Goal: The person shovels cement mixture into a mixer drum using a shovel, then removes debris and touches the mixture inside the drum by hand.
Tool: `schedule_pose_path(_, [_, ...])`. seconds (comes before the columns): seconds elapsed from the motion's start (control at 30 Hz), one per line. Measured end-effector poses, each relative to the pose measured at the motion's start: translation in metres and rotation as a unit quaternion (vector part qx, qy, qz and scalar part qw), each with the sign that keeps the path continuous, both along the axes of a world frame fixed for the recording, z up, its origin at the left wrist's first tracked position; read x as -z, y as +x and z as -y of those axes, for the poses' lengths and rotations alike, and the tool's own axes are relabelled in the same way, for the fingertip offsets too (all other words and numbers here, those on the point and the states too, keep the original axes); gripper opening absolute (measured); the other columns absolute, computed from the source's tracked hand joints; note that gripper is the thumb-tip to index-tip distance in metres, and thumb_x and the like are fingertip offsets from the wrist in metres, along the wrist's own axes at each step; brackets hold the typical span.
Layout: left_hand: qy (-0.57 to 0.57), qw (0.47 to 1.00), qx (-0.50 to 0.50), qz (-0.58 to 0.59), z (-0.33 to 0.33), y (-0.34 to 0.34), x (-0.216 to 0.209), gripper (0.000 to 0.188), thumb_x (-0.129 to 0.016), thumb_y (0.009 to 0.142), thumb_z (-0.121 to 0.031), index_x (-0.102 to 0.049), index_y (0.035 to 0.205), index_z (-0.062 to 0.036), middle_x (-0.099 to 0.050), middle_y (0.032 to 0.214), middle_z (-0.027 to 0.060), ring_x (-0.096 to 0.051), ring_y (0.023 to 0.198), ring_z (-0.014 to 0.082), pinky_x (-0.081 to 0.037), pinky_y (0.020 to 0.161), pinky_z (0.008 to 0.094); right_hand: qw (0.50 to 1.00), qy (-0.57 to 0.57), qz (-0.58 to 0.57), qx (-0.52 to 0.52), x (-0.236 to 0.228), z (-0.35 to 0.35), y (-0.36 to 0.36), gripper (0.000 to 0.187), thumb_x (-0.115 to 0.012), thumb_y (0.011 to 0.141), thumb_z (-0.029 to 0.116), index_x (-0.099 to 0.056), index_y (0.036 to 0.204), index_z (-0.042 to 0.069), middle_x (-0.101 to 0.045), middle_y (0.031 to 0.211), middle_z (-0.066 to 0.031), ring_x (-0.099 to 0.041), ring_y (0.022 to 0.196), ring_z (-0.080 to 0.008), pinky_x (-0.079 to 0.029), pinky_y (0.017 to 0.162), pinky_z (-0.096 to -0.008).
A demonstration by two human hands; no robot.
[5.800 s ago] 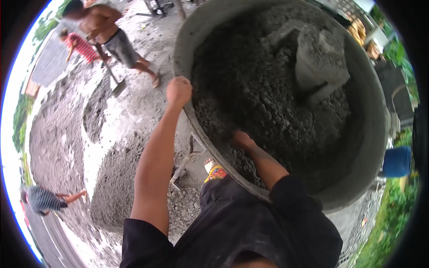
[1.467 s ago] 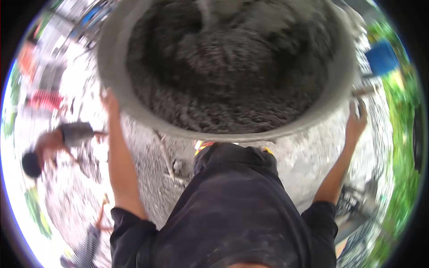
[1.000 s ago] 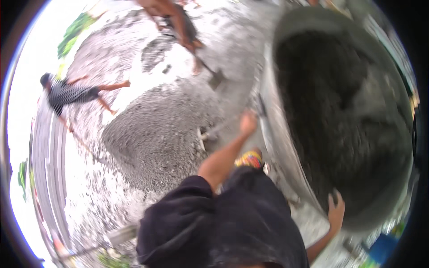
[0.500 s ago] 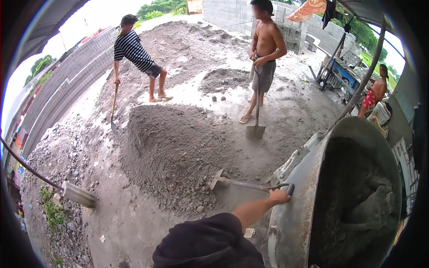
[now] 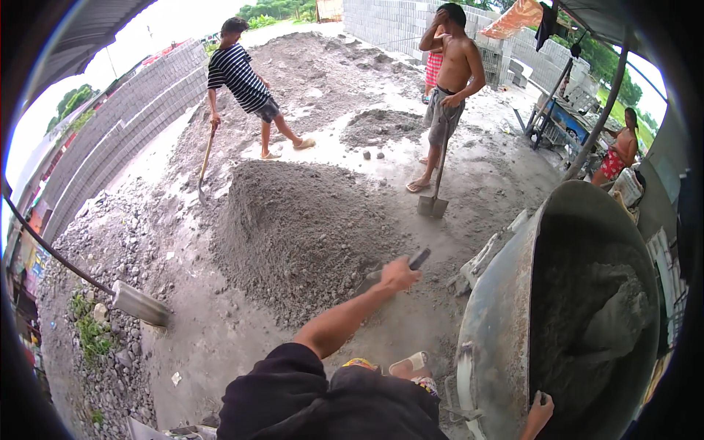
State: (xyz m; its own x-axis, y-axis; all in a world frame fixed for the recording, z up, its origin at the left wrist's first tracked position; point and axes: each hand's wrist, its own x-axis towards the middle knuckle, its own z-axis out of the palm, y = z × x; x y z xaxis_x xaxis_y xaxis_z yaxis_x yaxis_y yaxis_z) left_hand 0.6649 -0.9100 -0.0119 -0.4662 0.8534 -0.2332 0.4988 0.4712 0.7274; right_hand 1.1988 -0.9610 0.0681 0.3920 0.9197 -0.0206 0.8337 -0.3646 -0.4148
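My left hand (image 5: 400,273) is closed around the handle end of a shovel (image 5: 419,259), its dark grip jutting out past my fist. The shaft runs left toward a tall heap of grey sand and gravel (image 5: 293,227); the blade is blurred and mostly hidden by my hand and forearm. At the lower right, my right hand (image 5: 540,412) has its fingers curled at the rusty rim of a big metal mixer drum (image 5: 495,323). Dark grey mix (image 5: 616,315) lies inside that drum. My right forearm is mostly cut off by the lower edge.
Beyond the heap a person in a striped shirt (image 5: 238,82) holds a shovel (image 5: 207,165). A bare-chested person (image 5: 456,66) stands with another shovel (image 5: 433,206). Someone sits at far right (image 5: 622,150). Block stacks (image 5: 121,139) line the left; a post (image 5: 605,110) rises behind the drum.
My left hand has swung the shovel handle left, away from the drum. My right hand has come into view at the rim. The bare-chested person has raised a hand to the head.
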Motion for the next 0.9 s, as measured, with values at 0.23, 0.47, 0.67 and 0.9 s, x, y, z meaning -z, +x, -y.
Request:
schedule_pose_path(0.23, [0.105,0.987,-0.051,0.107,0.137,-0.015,-0.028,0.046,-0.069,0.075,-0.030,-0.057,0.107,0.0001,-0.065,0.087,0.0171,-0.064,0.082,0.0275,-0.048,0.073,0.0402,0.997,0.009,-0.057,-0.050,-0.010,0.002,-0.006,0.028,-0.064,0.086,0.019,-0.065,0.101,-0.005,-0.067,0.095,-0.0188,-0.064,0.089,-0.0334,-0.047,0.079,-0.0393])
schedule_pose_path(0.47, [0.026,0.993,-0.032,0.107,0.209,0.040,0.015,0.052,-0.071,0.074,-0.036,-0.058,0.113,-0.0035,-0.065,0.094,0.0205,-0.063,0.089,0.0351,-0.047,0.078,0.0415,0.989,0.017,-0.096,-0.114,0.011,-0.009,0.009,0.027,-0.064,0.085,0.014,-0.065,0.103,-0.006,-0.067,0.094,-0.0187,-0.064,0.087,-0.0295,-0.047,0.079,-0.0387])
schedule_pose_path(0.67, [0.027,0.997,-0.009,0.069,0.193,0.037,-0.011,0.066,-0.070,0.076,-0.038,-0.046,0.129,-0.0066,-0.064,0.093,0.0201,-0.062,0.085,0.0320,-0.046,0.077,0.0398,0.993,0.053,-0.063,-0.087,-0.016,0.008,-0.008,0.026,-0.067,0.083,0.013,-0.065,0.101,-0.006,-0.067,0.094,-0.0194,-0.064,0.085,-0.0295,-0.048,0.076,-0.0390])
schedule_pose_path(0.9, [-0.015,0.997,0.011,-0.073,0.169,0.025,-0.019,0.059,-0.059,0.077,-0.033,-0.042,0.126,-0.0058,-0.065,0.088,0.0259,-0.062,0.083,0.0439,-0.048,0.074,0.0492,0.992,0.020,-0.082,-0.093,-0.018,0.003,0.000,0.029,-0.069,0.079,0.015,-0.067,0.098,-0.007,-0.068,0.088,-0.0191,-0.065,0.082,-0.0271,-0.048,0.074,-0.0371])
